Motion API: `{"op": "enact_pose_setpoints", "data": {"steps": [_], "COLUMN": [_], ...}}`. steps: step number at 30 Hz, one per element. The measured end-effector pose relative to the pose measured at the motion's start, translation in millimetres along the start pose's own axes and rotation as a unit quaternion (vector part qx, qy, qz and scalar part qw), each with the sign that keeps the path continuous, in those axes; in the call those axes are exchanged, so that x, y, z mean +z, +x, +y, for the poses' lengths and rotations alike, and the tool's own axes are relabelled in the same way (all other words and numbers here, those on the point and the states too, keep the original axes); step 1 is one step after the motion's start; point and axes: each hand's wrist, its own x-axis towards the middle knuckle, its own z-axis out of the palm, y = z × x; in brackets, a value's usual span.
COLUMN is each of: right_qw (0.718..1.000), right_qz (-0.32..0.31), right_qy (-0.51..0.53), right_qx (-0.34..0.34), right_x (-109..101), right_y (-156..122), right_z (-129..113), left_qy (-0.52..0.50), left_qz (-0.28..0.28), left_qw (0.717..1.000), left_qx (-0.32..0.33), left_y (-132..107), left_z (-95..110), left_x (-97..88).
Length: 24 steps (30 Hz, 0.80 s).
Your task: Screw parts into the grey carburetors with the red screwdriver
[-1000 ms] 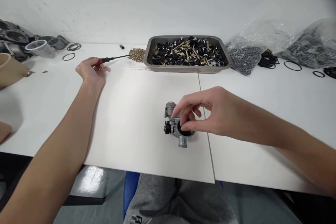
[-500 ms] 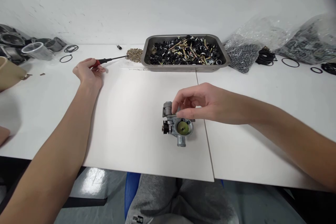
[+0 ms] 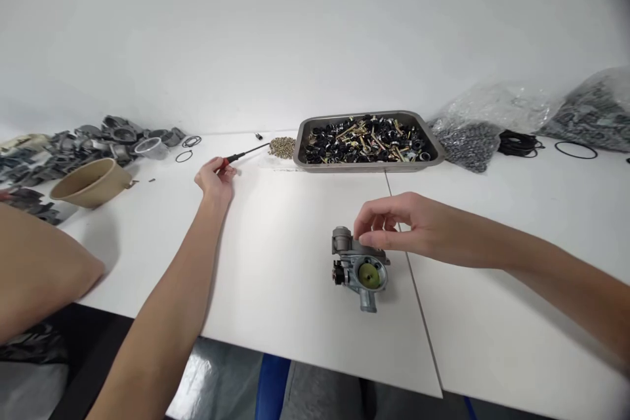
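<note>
A small grey metal carburetor body [image 3: 361, 270] stands on the white table [image 3: 275, 262] in front of me, its round bore with a brass disc facing up. My right hand [image 3: 401, 226] rests on its top edge with the fingertips pinched against the metal. My left hand [image 3: 215, 178] is stretched out far to the left and closed round the red handle of a thin screwdriver [image 3: 246, 153], whose black shaft points toward a small heap of brass bits [image 3: 282, 146].
A metal tray [image 3: 368, 164] full of black and brass small parts stands at the back. Clear bags of dark parts [image 3: 472, 134] and black O-rings [image 3: 575, 149] lie at right. At left are a tan bowl [image 3: 91, 182], grey castings [image 3: 113, 134] and another person's arm [image 3: 39, 269].
My view has swung left and up, bringing the bowl and another person's arm into sight. My right hand has lifted off the bore, now showing its brass disc, and pinches the top edge.
</note>
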Motion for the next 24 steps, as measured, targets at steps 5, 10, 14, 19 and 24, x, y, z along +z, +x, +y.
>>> {"op": "enact_pose_setpoints", "data": {"steps": [5,10,14,19,24], "right_qw": [1.000,1.000,1.000,1.000,1.000], "right_qz": [0.003,0.012,0.011,0.012,0.020], "right_qy": [0.004,0.001,-0.003,-0.006,-0.006], "right_qx": [0.000,-0.007,-0.005,-0.005,-0.009], "right_x": [1,2,1,1,-1], "right_y": [-1,-3,-3,-1,2], "right_z": [-1,-1,-1,-1,4], "left_qy": [0.003,0.013,0.019,0.023,0.019], "left_qz": [-0.014,-0.021,-0.023,-0.023,-0.041], "left_qw": [1.000,0.999,0.999,0.999,0.998], "left_qx": [0.012,0.024,0.026,0.029,0.032], "left_y": [-1,-4,-4,-4,-11], "left_z": [-2,-2,-2,-1,8], "left_x": [-3.4,-2.4,-1.4,-2.5,1.8]}}
